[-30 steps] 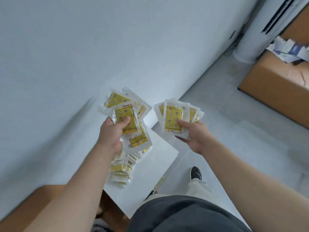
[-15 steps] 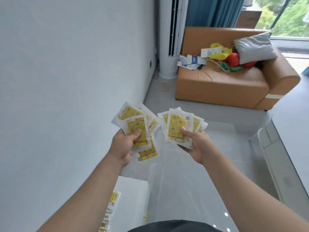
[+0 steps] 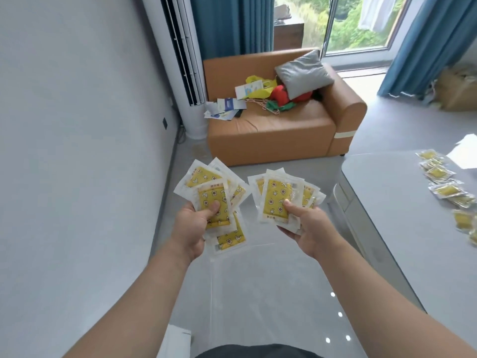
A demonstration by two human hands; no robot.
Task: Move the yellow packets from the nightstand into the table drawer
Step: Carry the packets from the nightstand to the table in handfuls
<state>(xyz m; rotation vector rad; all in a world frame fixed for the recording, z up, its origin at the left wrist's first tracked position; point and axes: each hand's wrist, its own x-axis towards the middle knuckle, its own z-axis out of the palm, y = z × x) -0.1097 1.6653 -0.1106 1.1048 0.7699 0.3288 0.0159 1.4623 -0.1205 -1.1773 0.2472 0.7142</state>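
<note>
Left fan [image 3: 206, 197] and right fan [image 3: 276, 200] of yellow sachets are carried at frame centre, clear of any surface. The left hand [image 3: 192, 229] pinches the first with its thumb pressed on top. The right hand [image 3: 307, 229] grips the second likewise. Fanning probably stops the slippery sachets sliding out in transit. The fingers beneath are largely hidden. The grey table [image 3: 382, 202] lies at 3 o'clock, bearing further packets [image 3: 442, 189]; its drawer is not visible. A white corner [image 3: 178, 342] at 6 o'clock, possibly the nightstand, is cut off.

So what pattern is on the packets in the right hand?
The packets are yellow with small stars and flower shapes; head view.
</note>
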